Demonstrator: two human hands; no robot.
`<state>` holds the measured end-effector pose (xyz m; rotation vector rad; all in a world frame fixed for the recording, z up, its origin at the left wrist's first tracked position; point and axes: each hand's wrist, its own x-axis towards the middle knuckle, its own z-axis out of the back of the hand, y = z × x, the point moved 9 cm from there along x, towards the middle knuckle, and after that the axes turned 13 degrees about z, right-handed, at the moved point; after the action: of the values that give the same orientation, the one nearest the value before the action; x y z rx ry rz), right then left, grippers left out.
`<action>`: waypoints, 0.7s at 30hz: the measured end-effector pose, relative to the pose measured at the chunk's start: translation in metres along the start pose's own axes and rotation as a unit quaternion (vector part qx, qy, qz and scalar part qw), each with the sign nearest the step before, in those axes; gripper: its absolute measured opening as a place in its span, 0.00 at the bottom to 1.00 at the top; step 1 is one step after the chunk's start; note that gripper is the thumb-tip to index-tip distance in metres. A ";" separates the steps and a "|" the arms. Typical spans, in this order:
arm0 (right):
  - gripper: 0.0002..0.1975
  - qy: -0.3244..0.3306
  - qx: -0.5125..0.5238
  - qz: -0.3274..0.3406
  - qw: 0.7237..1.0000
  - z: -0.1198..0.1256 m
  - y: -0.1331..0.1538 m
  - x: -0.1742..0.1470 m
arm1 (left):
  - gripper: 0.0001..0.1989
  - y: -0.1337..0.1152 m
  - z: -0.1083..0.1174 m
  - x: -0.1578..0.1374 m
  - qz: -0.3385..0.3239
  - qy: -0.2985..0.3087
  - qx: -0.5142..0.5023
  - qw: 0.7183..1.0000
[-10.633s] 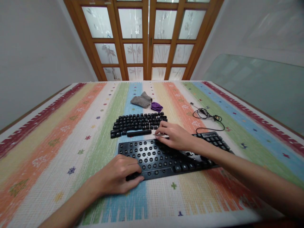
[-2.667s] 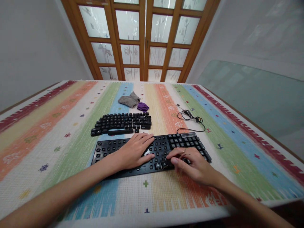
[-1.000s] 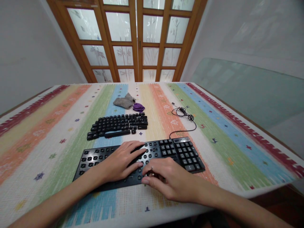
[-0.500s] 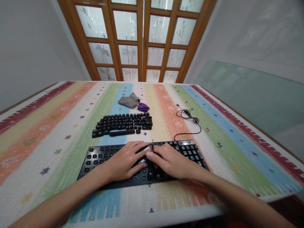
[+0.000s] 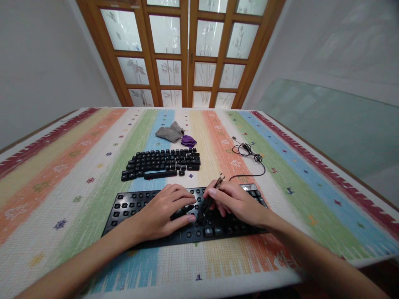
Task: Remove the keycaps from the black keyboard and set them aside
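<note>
A black keyboard [image 5: 137, 236] lies across the near part of the table, its left half stripped of keycaps so that the square switch sockets show. Keycaps are still seated on its right part. My left hand [image 5: 165, 209] rests on the middle of the board, fingers stretched and thumb apart. Beside it, my right hand [image 5: 233, 201] pinches a slim dark tool [image 5: 206, 203] with a brownish, forked upper end. The tool slants, its lower end down at the board near my left thumb. Its exact kind is unclear.
Behind the keyboard sit rows of loose black keycaps [image 5: 160, 160], with a long space bar in front. Farther back lie a grey cloth [image 5: 170, 133] and a purple cloth [image 5: 188, 141]. A coiled black cable [image 5: 249, 153] runs from the keyboard on the right. A striped cloth covers the table.
My right hand has shifted slightly right, and the tool has gone from nearly upright to slanting right. More of the board's middle shows between my hands. My left hand has barely moved.
</note>
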<state>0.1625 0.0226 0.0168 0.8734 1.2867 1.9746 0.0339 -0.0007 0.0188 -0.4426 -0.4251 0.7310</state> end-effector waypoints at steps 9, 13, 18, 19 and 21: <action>0.19 -0.004 0.038 0.078 0.996 0.006 0.013 -0.005 | 0.21 -0.008 -0.002 0.009 0.121 0.069 -0.151 0.979; 0.17 -0.018 0.029 0.103 0.994 0.011 0.019 -0.009 | 0.21 -0.001 -0.005 0.017 0.169 0.093 -0.241 0.951; 0.13 -0.047 0.048 0.125 0.990 0.013 0.024 -0.018 | 0.12 -0.001 -0.007 0.028 0.176 0.102 -0.252 0.946; 0.12 -0.051 0.052 0.130 0.989 0.014 0.025 -0.019 | 0.10 -0.003 -0.008 0.030 0.174 0.106 -0.250 0.947; 0.11 -0.054 0.061 0.140 0.987 0.013 0.026 -0.022 | 0.09 -0.006 -0.010 0.034 0.167 0.112 -0.249 0.947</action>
<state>0.1822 0.0040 0.0412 1.2620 1.2896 2.0425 0.0649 0.0176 0.0211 -1.0845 -0.3198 0.8883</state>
